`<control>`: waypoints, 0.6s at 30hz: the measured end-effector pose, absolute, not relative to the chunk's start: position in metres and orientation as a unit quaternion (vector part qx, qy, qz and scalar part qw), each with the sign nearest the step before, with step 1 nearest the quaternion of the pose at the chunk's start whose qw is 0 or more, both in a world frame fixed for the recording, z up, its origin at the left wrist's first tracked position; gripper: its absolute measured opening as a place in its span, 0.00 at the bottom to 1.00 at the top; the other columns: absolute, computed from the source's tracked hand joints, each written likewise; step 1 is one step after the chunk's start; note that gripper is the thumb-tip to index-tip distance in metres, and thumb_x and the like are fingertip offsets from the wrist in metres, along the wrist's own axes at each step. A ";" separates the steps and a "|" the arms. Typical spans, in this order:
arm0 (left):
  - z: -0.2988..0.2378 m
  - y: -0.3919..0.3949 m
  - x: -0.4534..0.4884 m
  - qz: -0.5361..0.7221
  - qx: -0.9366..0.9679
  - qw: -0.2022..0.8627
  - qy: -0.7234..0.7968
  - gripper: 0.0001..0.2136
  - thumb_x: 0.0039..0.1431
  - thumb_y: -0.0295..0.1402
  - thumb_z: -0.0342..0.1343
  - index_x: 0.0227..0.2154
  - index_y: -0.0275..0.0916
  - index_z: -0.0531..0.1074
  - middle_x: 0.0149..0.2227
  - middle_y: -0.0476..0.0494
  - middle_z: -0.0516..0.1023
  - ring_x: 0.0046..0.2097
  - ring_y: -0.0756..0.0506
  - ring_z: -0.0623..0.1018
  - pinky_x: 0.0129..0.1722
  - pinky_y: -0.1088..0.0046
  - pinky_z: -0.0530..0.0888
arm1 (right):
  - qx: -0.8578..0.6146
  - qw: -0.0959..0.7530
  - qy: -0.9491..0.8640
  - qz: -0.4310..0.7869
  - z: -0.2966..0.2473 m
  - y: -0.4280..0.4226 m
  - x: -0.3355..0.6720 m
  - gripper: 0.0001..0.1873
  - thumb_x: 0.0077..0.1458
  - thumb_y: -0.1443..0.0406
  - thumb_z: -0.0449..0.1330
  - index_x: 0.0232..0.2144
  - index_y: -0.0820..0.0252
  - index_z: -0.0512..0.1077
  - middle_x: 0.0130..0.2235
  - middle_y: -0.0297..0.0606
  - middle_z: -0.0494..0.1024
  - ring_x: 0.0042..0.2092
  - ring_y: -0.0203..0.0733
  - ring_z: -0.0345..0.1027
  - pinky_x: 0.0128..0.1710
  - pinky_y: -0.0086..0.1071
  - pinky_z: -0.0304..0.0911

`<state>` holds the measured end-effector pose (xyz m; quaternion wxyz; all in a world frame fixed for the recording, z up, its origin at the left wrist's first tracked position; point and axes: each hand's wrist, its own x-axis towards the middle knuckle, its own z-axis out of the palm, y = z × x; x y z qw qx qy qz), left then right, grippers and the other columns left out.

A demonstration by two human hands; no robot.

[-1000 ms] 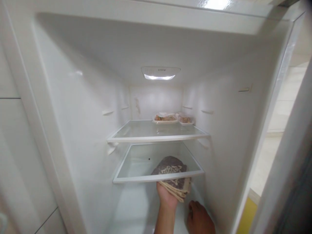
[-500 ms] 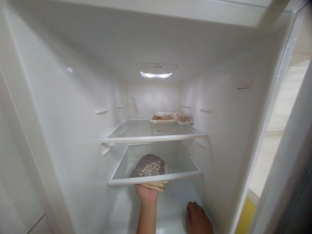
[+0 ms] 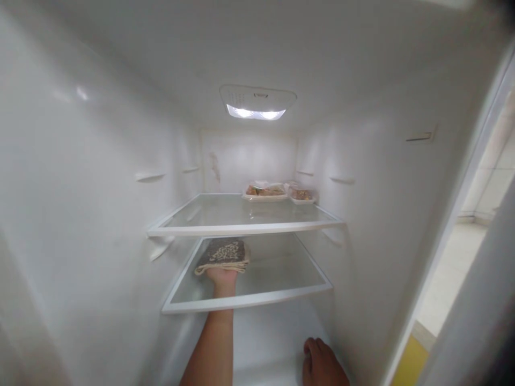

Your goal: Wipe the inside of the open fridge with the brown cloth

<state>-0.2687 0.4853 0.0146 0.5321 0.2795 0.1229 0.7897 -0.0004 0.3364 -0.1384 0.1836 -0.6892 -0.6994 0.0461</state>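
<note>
I look into an open white fridge. My left hand (image 3: 221, 276) reaches in below the lower glass shelf (image 3: 245, 301) and grips a folded grey and beige patterned cloth (image 3: 223, 254). Hand and cloth are seen through the glass, close to the shelf's left rear part. My forearm passes under the shelf's white front rim. My right hand (image 3: 322, 364) rests low at the bottom right, on the white surface by the right wall. Its fingers are bent, and whether they hold anything is hidden.
The upper glass shelf (image 3: 245, 229) carries two wrapped food trays (image 3: 265, 191) (image 3: 302, 195) at its back. An interior lamp (image 3: 257, 104) glows in the ceiling. The fridge walls close in left and right. A tiled floor (image 3: 450, 279) shows past the right edge.
My left hand has moved the cloth from the front right of the lower shelf leftwards and deeper into the fridge. The view has come closer. My right hand has stayed about where it was.
</note>
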 end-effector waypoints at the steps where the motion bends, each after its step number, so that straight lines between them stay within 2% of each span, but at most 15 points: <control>1: 0.014 0.491 -0.261 0.795 0.268 0.533 0.106 0.25 0.61 0.54 0.44 0.45 0.45 0.77 0.54 0.42 0.79 0.62 0.35 0.71 0.61 0.43 0.67 | -0.691 0.183 -0.698 0.046 -0.139 0.337 0.000 0.18 0.57 0.77 0.49 0.38 0.56 0.75 0.44 0.39 0.81 0.47 0.39 0.74 0.48 0.29 0.62; 4: 0.010 0.502 -0.228 0.804 0.213 0.552 0.058 0.28 0.61 0.56 0.41 0.47 0.43 0.76 0.54 0.38 0.79 0.61 0.35 0.72 0.59 0.42 0.69 | -0.691 0.186 -0.698 0.042 -0.141 0.337 0.000 0.18 0.58 0.77 0.49 0.38 0.57 0.76 0.44 0.40 0.81 0.48 0.39 0.74 0.48 0.28 0.62; 8: 0.000 0.500 -0.168 0.740 0.187 0.639 0.093 0.29 0.62 0.55 0.38 0.47 0.42 0.76 0.52 0.36 0.81 0.59 0.35 0.74 0.58 0.46 0.72 | -0.693 0.190 -0.695 0.025 -0.143 0.335 0.000 0.19 0.58 0.76 0.48 0.38 0.56 0.76 0.45 0.40 0.81 0.48 0.40 0.74 0.49 0.28 0.62; 14: -0.019 0.475 -0.101 0.655 0.183 0.727 0.100 0.24 0.63 0.51 0.44 0.50 0.44 0.76 0.50 0.38 0.82 0.57 0.37 0.78 0.59 0.48 0.73 | -0.700 0.204 -0.684 0.014 -0.142 0.333 -0.002 0.18 0.58 0.75 0.48 0.38 0.56 0.76 0.43 0.40 0.80 0.47 0.41 0.74 0.48 0.30 0.63; 18: -0.034 0.442 -0.097 0.615 0.174 0.762 0.107 0.25 0.62 0.51 0.47 0.51 0.41 0.76 0.48 0.37 0.83 0.57 0.35 0.78 0.60 0.45 0.72 | -0.686 0.220 -0.693 0.008 -0.142 0.334 0.000 0.18 0.57 0.74 0.48 0.36 0.56 0.76 0.41 0.39 0.80 0.45 0.41 0.75 0.46 0.30 0.65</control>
